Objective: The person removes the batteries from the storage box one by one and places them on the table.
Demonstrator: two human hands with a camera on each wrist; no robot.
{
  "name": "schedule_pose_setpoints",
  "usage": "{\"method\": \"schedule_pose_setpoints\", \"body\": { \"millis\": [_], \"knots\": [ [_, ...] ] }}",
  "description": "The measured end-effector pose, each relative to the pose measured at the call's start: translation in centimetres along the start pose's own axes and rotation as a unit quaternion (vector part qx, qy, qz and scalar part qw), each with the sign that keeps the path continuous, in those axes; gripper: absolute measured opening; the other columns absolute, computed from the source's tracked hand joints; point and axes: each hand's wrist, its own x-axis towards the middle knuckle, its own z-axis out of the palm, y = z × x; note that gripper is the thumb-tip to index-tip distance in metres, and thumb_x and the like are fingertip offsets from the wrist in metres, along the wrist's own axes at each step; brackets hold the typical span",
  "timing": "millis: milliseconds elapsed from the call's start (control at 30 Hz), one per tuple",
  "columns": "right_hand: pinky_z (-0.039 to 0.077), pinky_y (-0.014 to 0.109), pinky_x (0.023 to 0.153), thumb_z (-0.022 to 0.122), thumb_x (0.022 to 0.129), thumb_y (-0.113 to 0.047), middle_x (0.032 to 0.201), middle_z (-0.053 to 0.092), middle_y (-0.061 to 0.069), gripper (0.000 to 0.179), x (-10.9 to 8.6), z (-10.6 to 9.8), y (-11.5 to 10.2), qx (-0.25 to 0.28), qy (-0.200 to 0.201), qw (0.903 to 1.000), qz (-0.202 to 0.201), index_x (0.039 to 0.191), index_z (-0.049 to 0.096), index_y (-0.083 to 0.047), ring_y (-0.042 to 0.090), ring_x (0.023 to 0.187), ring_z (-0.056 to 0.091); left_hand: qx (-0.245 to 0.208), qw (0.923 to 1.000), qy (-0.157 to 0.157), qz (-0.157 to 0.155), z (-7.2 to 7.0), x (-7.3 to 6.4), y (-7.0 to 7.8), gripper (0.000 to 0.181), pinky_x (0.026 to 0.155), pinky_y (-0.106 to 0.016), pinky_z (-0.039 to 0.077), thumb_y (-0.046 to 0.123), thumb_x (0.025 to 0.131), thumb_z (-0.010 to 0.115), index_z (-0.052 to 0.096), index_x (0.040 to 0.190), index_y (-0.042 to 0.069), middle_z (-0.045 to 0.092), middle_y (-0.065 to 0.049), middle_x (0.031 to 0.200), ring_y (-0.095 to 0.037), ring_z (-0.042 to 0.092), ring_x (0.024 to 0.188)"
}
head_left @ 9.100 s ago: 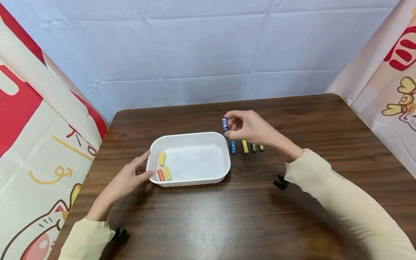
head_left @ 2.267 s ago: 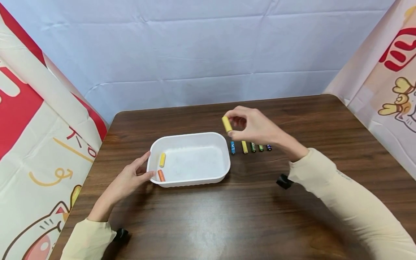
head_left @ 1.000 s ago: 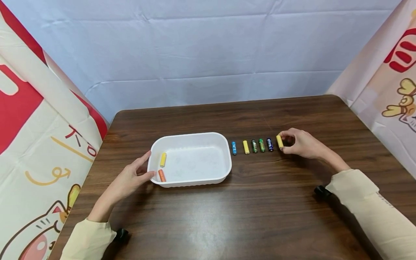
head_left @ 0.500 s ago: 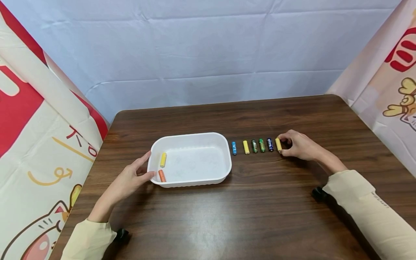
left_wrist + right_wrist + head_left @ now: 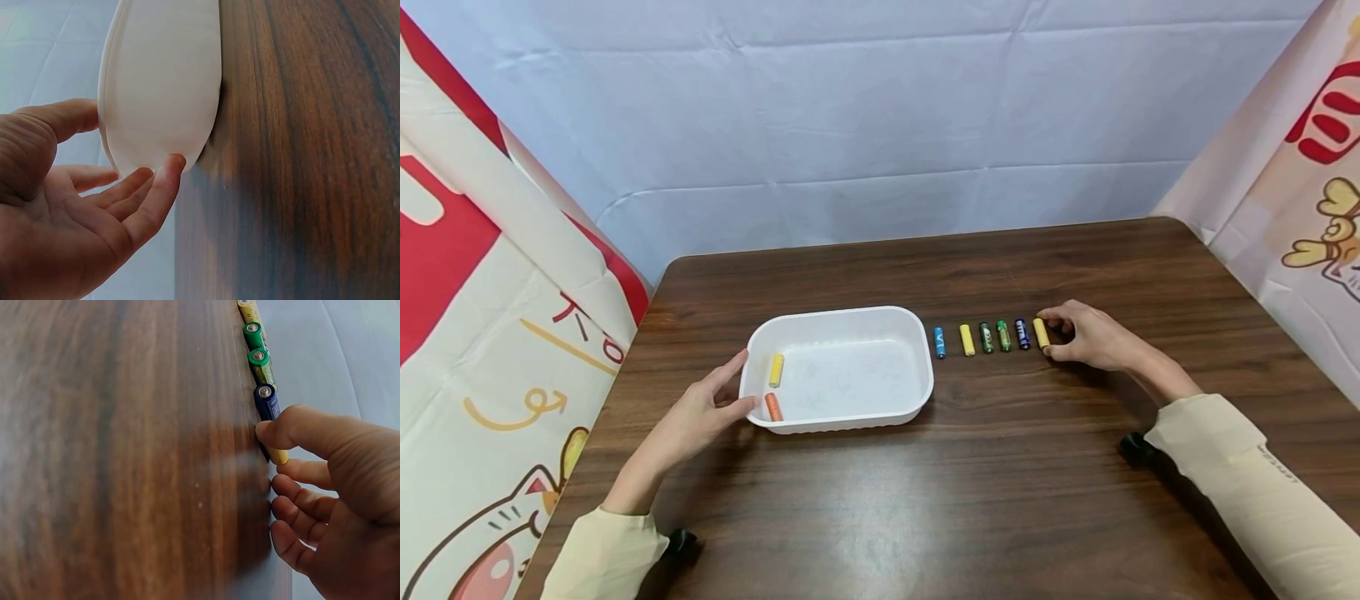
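At the right end of a row on the table, my right hand (image 5: 1086,335) pinches a yellow battery (image 5: 1041,332) between thumb and fingers. It lies close beside a dark blue battery (image 5: 1022,334); in the right wrist view the thumb covers part of the yellow battery (image 5: 279,455). My left hand (image 5: 703,410) holds the left end of a white plastic tray (image 5: 842,421), thumb and index finger at its rim. In the left wrist view the other fingers lie against the tray's outer wall (image 5: 162,81). Inside the tray are a yellow battery (image 5: 777,369) and an orange battery (image 5: 773,407).
Further left in the row lie two green batteries, one darker (image 5: 987,337) and one brighter (image 5: 1003,336), a yellow battery (image 5: 967,340) and a light blue battery (image 5: 939,342) near the tray's right side. Pale cloth (image 5: 880,125) hangs behind the brown wooden table (image 5: 880,500).
A yellow battery has gone from over the tray to the row's right end, then slid slightly left toward the dark blue one, which was set down earlier. My left hand stays at the tray.
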Motion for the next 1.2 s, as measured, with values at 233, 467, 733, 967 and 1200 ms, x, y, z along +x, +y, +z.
{"method": "schedule_pose_setpoints", "body": {
  "millis": [233, 467, 733, 967, 1200],
  "knots": [
    [0.047, 0.049, 0.081, 0.078, 0.093, -0.014, 0.12, 0.056, 0.025, 0.062, -0.1, 0.07, 0.01, -0.002, 0.003, 1.0, -0.004, 0.142, 0.051, 0.012, 0.033, 0.1, 0.054, 0.002, 1.0, -0.002, -0.007, -0.05, -0.06, 0.16, 0.078, 0.096, -0.048, 0.053, 0.022, 0.102, 0.068, 0.025, 0.163, 0.001, 0.046, -0.028, 0.152, -0.036, 0.061, 0.121],
    [0.046, 0.049, 0.082, 0.078, 0.094, -0.016, 0.118, 0.055, 0.023, 0.065, -0.3, 0.18, -0.01, 0.004, 0.007, 1.0, -0.003, 0.143, 0.049, 0.013, 0.032, 0.101, 0.053, 0.0, 0.9999, -0.003, -0.01, -0.07, -0.03, 0.16, 0.079, 0.096, -0.048, 0.053, 0.023, 0.102, 0.069, 0.024, 0.163, 0.002, 0.046, -0.028, 0.152, -0.036, 0.061, 0.121],
    [0.046, 0.049, 0.082, 0.079, 0.093, -0.016, 0.117, 0.056, 0.022, 0.065, -0.54, 0.28, -0.08, 0.008, 0.014, 0.9999, 0.001, 0.143, 0.049, 0.013, 0.033, 0.1, 0.054, -0.004, 0.9999, -0.005, -0.008, -0.08, 0.05, 0.11, 0.079, 0.097, -0.049, 0.053, 0.022, 0.102, 0.069, 0.023, 0.163, 0.002, 0.044, -0.028, 0.154, -0.037, 0.06, 0.123],
    [0.045, 0.048, 0.081, 0.08, 0.092, -0.016, 0.113, 0.057, 0.02, 0.065, -0.68, 0.36, -0.1, 0.01, 0.026, 0.9996, 0.004, 0.142, 0.05, 0.013, 0.031, 0.099, 0.054, -0.011, 0.9999, -0.008, -0.009, -0.1, 0.1, 0.18, 0.081, 0.098, -0.05, 0.052, 0.023, 0.101, 0.069, 0.022, 0.163, 0.001, 0.041, -0.028, 0.156, -0.038, 0.059, 0.124],
    [0.044, 0.05, 0.085, 0.078, 0.091, -0.011, 0.112, 0.056, 0.017, 0.071, -0.75, 0.5, -0.28, 0.021, 0.028, 0.9992, 0.022, 0.145, 0.042, 0.016, 0.032, 0.1, 0.054, -0.006, 0.9999, -0.007, -0.009, -0.04, 0.07, 0.19, 0.08, 0.094, -0.045, 0.054, 0.022, 0.101, 0.069, 0.022, 0.163, 0.001, 0.047, -0.028, 0.151, -0.035, 0.061, 0.119]
  ]
}}
